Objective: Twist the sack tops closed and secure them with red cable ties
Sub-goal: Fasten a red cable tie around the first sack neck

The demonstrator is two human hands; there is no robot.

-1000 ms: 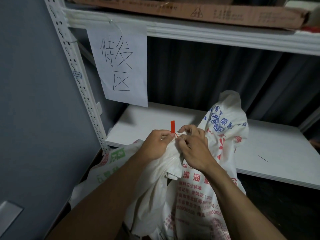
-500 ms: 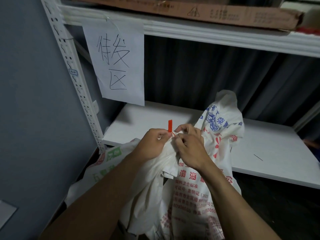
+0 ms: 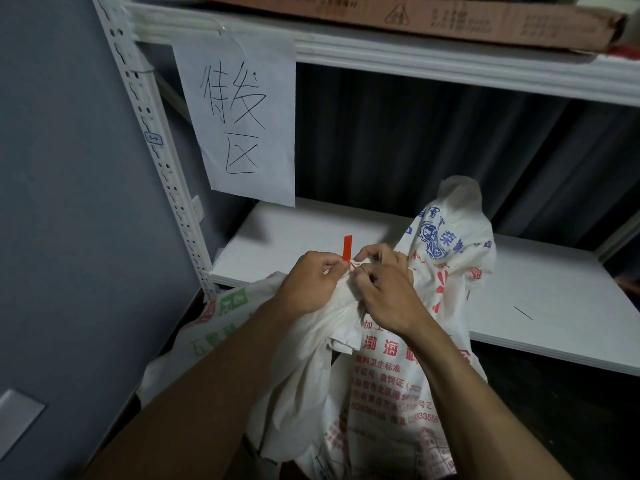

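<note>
White metal shelving [image 3: 166, 168] is set against a grey wall, with dark curtains hung behind it. A sheet of paper [image 3: 242, 123] with handwritten characters is hung from the upper shelf, on which a flat brown carton [image 3: 450, 19] is laid. The lower shelf board [image 3: 311, 233] is white, and 1 thin dark line is seen on its right part.

In front of that board, a white sack [image 3: 398, 393] printed with red and blue characters is held at its gathered top. The left hand [image 3: 311, 282] and the right hand [image 3: 384, 289] are brought together there, and the fingers of both are closed on the bunched neck and on a red cable tie [image 3: 347, 247], whose flat tail is stood upright between the 2 hands. Whether the tie is fully fastened cannot be told. A second sack [image 3: 221, 317], marked in green, is partly seen low on the left, behind the left forearm.
</note>
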